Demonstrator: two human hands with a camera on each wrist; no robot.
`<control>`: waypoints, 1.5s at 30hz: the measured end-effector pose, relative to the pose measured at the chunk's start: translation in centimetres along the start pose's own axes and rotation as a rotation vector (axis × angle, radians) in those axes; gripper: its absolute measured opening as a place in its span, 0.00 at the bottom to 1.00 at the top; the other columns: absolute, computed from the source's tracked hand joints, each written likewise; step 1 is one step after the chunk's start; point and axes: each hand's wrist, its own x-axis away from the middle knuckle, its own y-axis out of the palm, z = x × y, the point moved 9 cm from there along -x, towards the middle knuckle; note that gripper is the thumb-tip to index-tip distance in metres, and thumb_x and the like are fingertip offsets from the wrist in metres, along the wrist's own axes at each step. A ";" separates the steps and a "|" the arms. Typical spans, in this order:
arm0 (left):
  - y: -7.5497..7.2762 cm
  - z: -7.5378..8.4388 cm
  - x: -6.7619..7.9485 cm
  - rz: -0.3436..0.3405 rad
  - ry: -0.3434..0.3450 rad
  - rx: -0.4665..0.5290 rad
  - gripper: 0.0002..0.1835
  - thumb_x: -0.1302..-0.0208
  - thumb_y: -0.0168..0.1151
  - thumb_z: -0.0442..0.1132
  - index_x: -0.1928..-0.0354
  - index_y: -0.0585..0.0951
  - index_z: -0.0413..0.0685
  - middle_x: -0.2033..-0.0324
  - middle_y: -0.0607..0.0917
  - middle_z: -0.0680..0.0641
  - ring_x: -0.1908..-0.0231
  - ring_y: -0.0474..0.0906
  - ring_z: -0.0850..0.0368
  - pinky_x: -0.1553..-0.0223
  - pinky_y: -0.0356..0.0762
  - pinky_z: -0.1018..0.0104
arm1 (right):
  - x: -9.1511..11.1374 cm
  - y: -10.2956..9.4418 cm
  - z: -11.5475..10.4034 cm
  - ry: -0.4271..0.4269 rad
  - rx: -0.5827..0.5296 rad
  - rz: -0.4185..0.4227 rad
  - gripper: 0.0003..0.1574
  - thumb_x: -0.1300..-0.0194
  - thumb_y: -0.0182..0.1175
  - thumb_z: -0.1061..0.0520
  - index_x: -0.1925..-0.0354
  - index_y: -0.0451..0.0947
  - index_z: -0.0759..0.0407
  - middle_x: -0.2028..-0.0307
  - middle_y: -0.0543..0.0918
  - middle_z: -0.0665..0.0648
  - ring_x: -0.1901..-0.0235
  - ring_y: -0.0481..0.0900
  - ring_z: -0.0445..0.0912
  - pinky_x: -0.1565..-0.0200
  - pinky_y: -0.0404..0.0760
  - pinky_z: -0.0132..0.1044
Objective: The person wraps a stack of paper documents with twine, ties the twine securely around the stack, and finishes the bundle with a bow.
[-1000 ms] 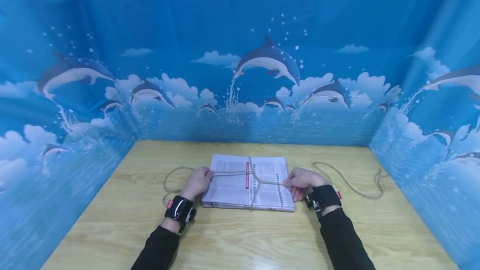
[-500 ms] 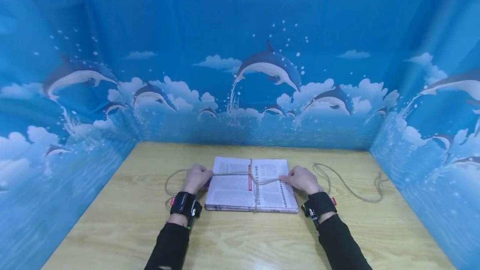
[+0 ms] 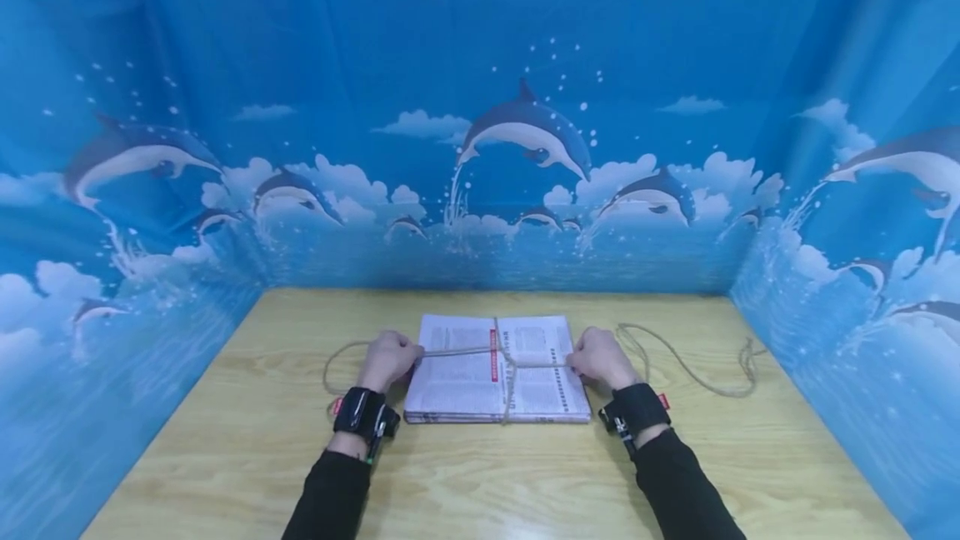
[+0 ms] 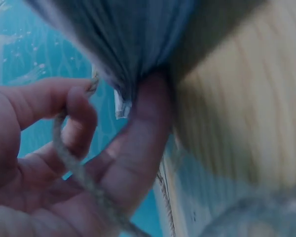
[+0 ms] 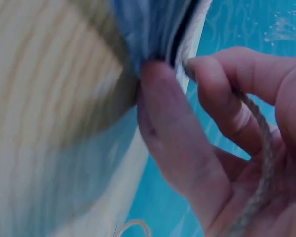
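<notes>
A stack of newspapers (image 3: 457, 382) lies on the table, with a tan rope (image 3: 540, 365) running over it both lengthwise and crosswise and crossing itself right of the middle. At the stack's left edge my left hand (image 3: 386, 359) pinches the rope between thumb and forefinger; in the left wrist view other fingers (image 4: 138, 148) reach against the newspapers' edge. My right hand (image 3: 602, 357) pinches the rope at the right edge. Its lower fingers (image 5: 175, 133) touch the paper edge in the right wrist view, and the rope trails across the palm.
The rope's loose right end (image 3: 697, 377) curves over the wooden table (image 3: 480, 473) toward its right edge. A loop of rope (image 3: 330, 369) lies left of the left hand. Blue dolphin-print curtains (image 3: 480, 257) enclose the table's back and sides.
The right hand moved inward along the rope, then back out to the stack's right edge. The left hand stays near the left edge, and the camera view has shifted slightly.
</notes>
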 end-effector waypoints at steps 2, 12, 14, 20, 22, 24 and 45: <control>0.4 0.1 0.0 -0.016 0.016 0.006 0.15 0.41 0.65 0.40 0.83 0.76 0.45 0.84 0.76 0.50 0.81 0.72 0.57 0.80 0.66 0.68 | 0.1 0.1 0.3 0.004 -0.015 -0.001 0.20 0.46 0.61 0.64 0.90 0.70 0.56 0.90 0.76 0.51 0.88 0.74 0.42 0.83 0.74 0.32; 0.9 2.5 -0.1 -0.105 0.106 0.040 0.19 0.33 0.60 0.43 0.82 0.75 0.43 0.84 0.64 0.54 0.82 0.60 0.59 0.80 0.57 0.69 | -0.5 0.1 0.7 0.036 -0.088 -0.042 0.09 0.44 0.63 0.64 0.80 0.81 0.63 0.83 0.82 0.55 0.85 0.80 0.41 0.79 0.80 0.31; 1.2 3.1 0.0 -0.143 0.136 0.113 0.19 0.31 0.59 0.43 0.79 0.74 0.40 0.84 0.63 0.54 0.82 0.58 0.59 0.80 0.56 0.69 | -0.5 0.0 0.9 0.058 -0.087 -0.036 0.09 0.44 0.63 0.64 0.80 0.80 0.63 0.83 0.82 0.55 0.85 0.79 0.41 0.79 0.80 0.31; 1.5 2.4 -0.4 -0.160 0.129 0.230 0.19 0.30 0.58 0.42 0.78 0.74 0.38 0.83 0.63 0.54 0.83 0.57 0.60 0.80 0.55 0.69 | -0.3 0.6 0.9 0.073 -0.126 -0.066 0.09 0.44 0.63 0.66 0.79 0.80 0.65 0.82 0.83 0.56 0.84 0.80 0.41 0.78 0.81 0.32; 1.5 1.8 -0.6 -0.148 0.107 0.229 0.18 0.30 0.58 0.41 0.77 0.75 0.39 0.83 0.64 0.54 0.82 0.58 0.60 0.80 0.56 0.70 | -0.3 0.7 0.9 0.077 -0.124 -0.073 0.09 0.43 0.63 0.66 0.79 0.80 0.64 0.82 0.83 0.56 0.84 0.80 0.41 0.77 0.82 0.32; 1.6 1.2 -0.8 -0.159 0.081 0.249 0.15 0.30 0.57 0.40 0.73 0.77 0.38 0.81 0.67 0.54 0.81 0.63 0.61 0.79 0.62 0.70 | -0.3 0.8 0.9 0.088 -0.117 -0.074 0.09 0.43 0.63 0.65 0.79 0.80 0.64 0.82 0.83 0.56 0.84 0.80 0.41 0.77 0.81 0.32; -1.1 2.3 -0.9 -0.016 0.426 0.397 0.17 0.39 0.63 0.30 0.82 0.69 0.46 0.80 0.70 0.54 0.77 0.67 0.61 0.73 0.63 0.72 | -0.8 1.4 1.3 0.058 -0.280 -0.122 0.07 0.40 0.63 0.64 0.70 0.83 0.70 0.77 0.83 0.57 0.82 0.82 0.43 0.74 0.84 0.36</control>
